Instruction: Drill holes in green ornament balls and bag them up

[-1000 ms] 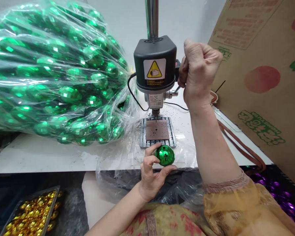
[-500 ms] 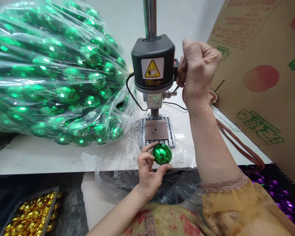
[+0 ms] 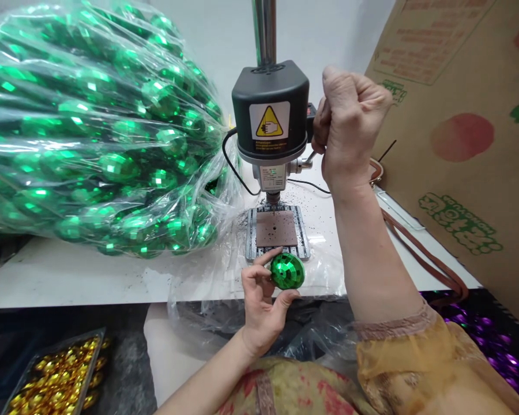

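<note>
A bulging clear plastic bag (image 3: 90,132) of green mirrored balls lies on the white surface (image 3: 69,276), with a metal tray (image 3: 52,358) of gold baubles below and a printed brown cardboard sheet (image 3: 458,190) at right.

The ball (image 3: 288,271) shone green, patterned with small mirrored facets, like the many balls (image 3: 116,167) in the clear bag (image 3: 216,190). The drill (image 3: 270,98) was black with a yellow warning label (image 3: 269,122), and the cardboard (image 3: 415,173) bore red circles (image 3: 462,137) and green lettering (image 3: 460,223). The sleeve (image 3: 398,363) was yellow with a pinkish cuff (image 3: 393,328).
</note>
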`<state>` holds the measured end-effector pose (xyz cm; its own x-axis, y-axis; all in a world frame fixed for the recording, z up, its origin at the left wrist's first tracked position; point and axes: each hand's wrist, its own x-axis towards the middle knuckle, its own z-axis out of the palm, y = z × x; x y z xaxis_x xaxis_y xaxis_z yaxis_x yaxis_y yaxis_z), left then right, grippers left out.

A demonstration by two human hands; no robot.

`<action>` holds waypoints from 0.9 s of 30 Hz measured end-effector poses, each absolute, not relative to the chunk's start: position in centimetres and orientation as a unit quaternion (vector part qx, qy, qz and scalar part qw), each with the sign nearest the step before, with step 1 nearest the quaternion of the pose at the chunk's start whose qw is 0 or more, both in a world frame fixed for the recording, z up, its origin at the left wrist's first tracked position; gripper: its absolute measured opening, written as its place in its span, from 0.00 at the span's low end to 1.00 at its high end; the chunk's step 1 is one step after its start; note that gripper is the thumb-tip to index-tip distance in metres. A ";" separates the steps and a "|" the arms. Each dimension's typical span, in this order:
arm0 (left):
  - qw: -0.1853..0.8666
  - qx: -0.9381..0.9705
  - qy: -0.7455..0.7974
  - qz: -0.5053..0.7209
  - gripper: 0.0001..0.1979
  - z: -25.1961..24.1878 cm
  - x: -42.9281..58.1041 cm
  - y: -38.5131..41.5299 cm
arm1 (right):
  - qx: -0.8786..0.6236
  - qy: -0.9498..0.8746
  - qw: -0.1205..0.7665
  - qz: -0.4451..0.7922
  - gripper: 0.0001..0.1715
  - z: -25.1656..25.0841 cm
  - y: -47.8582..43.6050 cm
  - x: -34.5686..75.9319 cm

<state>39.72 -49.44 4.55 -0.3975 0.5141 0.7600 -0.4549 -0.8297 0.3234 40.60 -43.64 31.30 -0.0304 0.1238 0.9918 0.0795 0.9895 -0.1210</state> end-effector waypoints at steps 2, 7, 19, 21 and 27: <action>0.304 0.458 0.029 0.835 0.19 4.7 39.8 -49.5 | -0.068 -0.719 0.691 0.015 0.29 31.3 -43.5 40.6; 0.336 0.441 0.031 0.832 0.17 5.0 39.7 -49.9 | -0.060 -0.715 0.696 0.015 0.34 31.4 -43.2 40.5; 0.441 0.417 0.029 0.794 0.19 5.2 39.5 -50.1 | -0.083 -0.715 0.694 0.019 0.36 31.3 -43.9 40.5; 0.504 0.391 0.023 0.770 0.20 5.3 39.5 -50.3 | -0.097 -0.718 0.689 0.015 0.37 31.2 -44.0 40.5; 0.602 0.350 -0.013 0.718 0.20 6.0 39.3 -50.9 | -0.086 -0.719 0.688 0.032 0.36 31.3 -44.1 40.6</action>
